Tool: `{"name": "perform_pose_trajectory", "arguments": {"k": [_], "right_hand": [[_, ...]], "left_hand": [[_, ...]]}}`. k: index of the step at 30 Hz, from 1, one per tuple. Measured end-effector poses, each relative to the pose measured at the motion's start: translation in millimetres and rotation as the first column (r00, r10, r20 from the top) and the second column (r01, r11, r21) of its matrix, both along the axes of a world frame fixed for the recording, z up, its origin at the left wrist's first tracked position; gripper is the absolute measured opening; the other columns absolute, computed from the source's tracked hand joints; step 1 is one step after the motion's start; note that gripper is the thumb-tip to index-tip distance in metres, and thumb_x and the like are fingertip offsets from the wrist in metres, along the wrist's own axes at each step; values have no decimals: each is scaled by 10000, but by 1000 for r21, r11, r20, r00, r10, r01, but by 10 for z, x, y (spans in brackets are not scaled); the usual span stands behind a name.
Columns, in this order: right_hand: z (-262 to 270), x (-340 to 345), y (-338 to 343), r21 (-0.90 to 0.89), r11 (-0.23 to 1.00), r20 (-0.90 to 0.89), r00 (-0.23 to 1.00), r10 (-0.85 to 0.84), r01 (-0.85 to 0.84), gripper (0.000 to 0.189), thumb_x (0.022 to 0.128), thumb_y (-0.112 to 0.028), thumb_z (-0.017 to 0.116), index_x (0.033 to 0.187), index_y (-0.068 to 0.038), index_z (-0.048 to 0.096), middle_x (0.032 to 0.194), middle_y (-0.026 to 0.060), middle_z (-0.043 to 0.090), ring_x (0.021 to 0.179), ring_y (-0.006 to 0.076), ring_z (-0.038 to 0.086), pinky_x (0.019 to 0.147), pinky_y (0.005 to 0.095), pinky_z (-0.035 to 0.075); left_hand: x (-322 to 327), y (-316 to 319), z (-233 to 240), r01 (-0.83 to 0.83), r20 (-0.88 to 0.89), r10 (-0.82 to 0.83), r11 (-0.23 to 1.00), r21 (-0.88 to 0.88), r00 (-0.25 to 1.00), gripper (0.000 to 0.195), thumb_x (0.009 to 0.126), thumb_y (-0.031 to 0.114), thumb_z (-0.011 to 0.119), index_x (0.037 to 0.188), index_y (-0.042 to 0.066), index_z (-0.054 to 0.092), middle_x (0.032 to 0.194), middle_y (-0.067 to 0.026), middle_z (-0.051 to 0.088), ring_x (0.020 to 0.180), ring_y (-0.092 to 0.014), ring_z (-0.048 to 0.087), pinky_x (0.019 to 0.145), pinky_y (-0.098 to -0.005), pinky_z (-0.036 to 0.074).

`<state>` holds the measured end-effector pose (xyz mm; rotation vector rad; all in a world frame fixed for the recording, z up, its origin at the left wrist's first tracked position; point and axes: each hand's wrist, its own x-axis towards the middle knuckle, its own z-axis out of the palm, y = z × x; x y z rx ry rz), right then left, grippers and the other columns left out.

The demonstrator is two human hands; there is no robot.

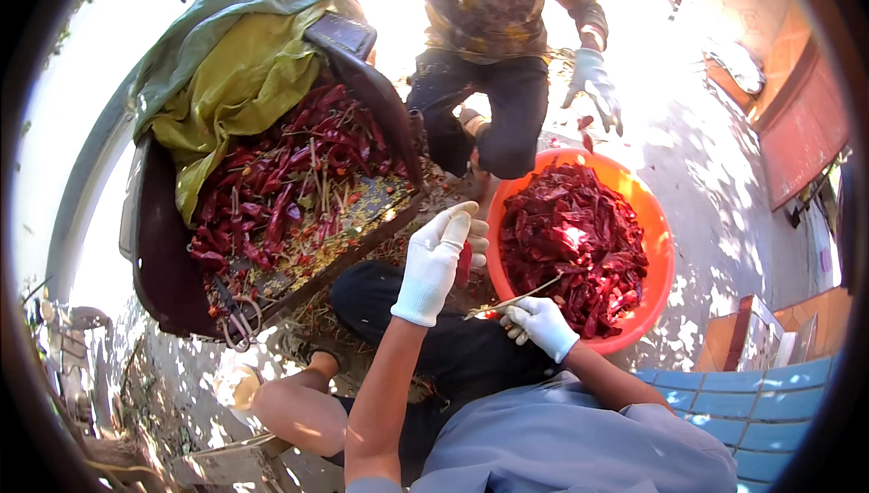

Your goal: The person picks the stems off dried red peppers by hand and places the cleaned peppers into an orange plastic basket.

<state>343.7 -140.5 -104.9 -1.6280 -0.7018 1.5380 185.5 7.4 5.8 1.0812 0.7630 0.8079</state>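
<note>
My left hand [445,255], in a white work glove, is raised between the cart and the basin, its fingers closed on a dried red chili pepper [464,263] that hangs below them. Lower right, my gloved right hand [540,324] pinches a thin pale chili stem [519,297] beside the near rim of the orange plastic basin [662,235]. Dark red chili pieces [577,235] are heaped in that basin. Whole dried chilies [292,174] with stems and loose yellow seeds lie in the dark tipped cart tray [163,255] at left.
A co-worker in dark trousers [506,113] kneels opposite; their gloved hand [597,89] is above the basin's far rim with a red piece beneath it. A yellow-green cloth [237,75] covers part of the cart. Blue tiles [760,401] edge the lower right.
</note>
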Motion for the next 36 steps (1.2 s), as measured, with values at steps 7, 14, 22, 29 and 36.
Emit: {"name": "perform_pose_trajectory", "arguments": {"k": [7,14,22,29,36], "right_hand": [[-293,276,253,219,798,900,431,57,-561,240,909,-104,615,1132,-22,651,866,119,685,636,229,645,609,319,543],[658,-293,490,403,714,818,575,0,-573,388,828,-152,712,1193,-47,633,1010,141,703,812,271,704,734,376,550],[882,-904,641,585,684,565,824,42,-435,227,867,-70,704,1037,50,612,773,84,680,689,107,654,620,265,514],[925,-670,588,481,855,442,896,-44,-195,103,921,-55,610,946,36,652,672,61,657,532,91,599,479,239,450],[-152,1265,405,-181,786,-470,650,-597,591,455,1012,-503,465,1090,-89,637,873,40,708,526,103,578,425,213,434]], "left_hand": [[-595,2,166,-343,109,352,934,-99,929,313,1032,238,523,1172,-19,633,752,-11,633,562,-58,563,431,-191,404],[-648,-115,9,-450,335,507,861,-235,794,270,1028,132,498,1252,12,590,908,-37,659,740,-97,623,596,-225,494],[-467,-378,-10,-469,336,486,872,-138,806,325,1001,35,500,1321,3,543,1017,-38,645,869,-106,613,811,-251,518],[-378,-469,-40,-198,377,209,978,-66,902,436,984,40,560,1408,-15,470,1253,-76,610,1168,-123,558,1036,-263,419],[-1343,217,379,-661,368,587,742,113,721,234,999,108,568,1183,-8,652,1065,-77,709,962,-129,668,910,-266,521]]}}
